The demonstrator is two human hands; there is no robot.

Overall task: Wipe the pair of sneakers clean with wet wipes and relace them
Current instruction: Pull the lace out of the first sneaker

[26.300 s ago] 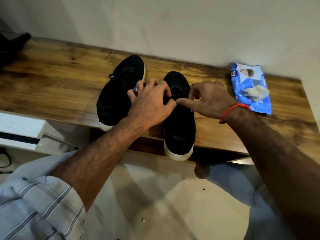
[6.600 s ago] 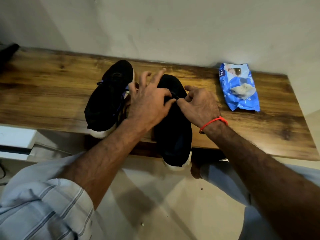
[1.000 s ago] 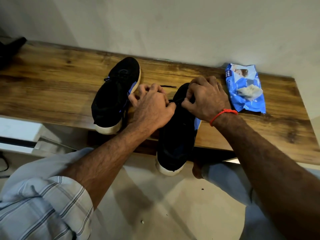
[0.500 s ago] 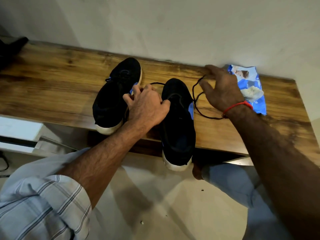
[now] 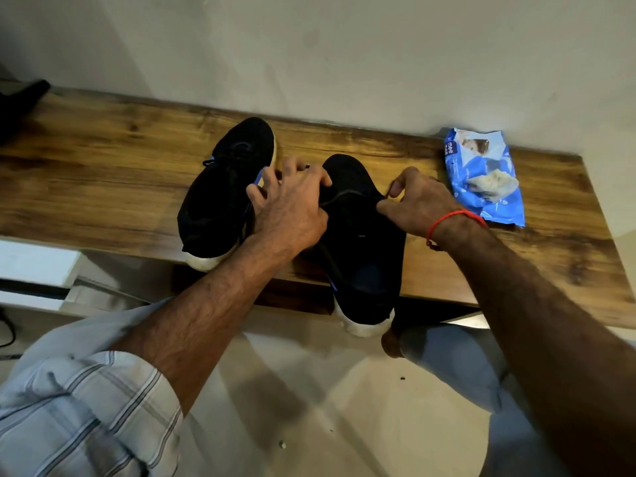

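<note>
Head cam looking down at a wooden bench [image 5: 103, 187] against a plain wall, with both black sneakers on it, toes pointing away. The left sneaker [image 5: 223, 197] sits fully on the wood, while the right sneaker [image 5: 364, 256] has its white heel hanging off the near edge. The left hand [image 5: 292, 211] is bunched over the tongue area with fingers curled, and it looks like it's pinching one end of the lace [image 5: 351, 196], though the actual contact is hidden under the knuckles. The right hand [image 5: 416, 204] pinches the other end between thumb and finger, so the lace runs taut across the top of the shoe.

My take: he's mid lacing on the right shoe, either pulling it out or threading it back, can't say which. Either way, keep the lace tight and flat so it doesn't twist, feed the tip straight through each eyelet, and even up both ends before moving on. I'd also slide the shoe further onto the bench, since that overhanging heel could tip.

Uppers look like soft matte knit with a bit of blue trim, and the soles are chunky off-white rubber. The lace is thin, dark and hard to see against the fabric. The wet wipes pack [image 5: 485, 177] is crinkly blue plastic, lying far right near the wall.
</note>
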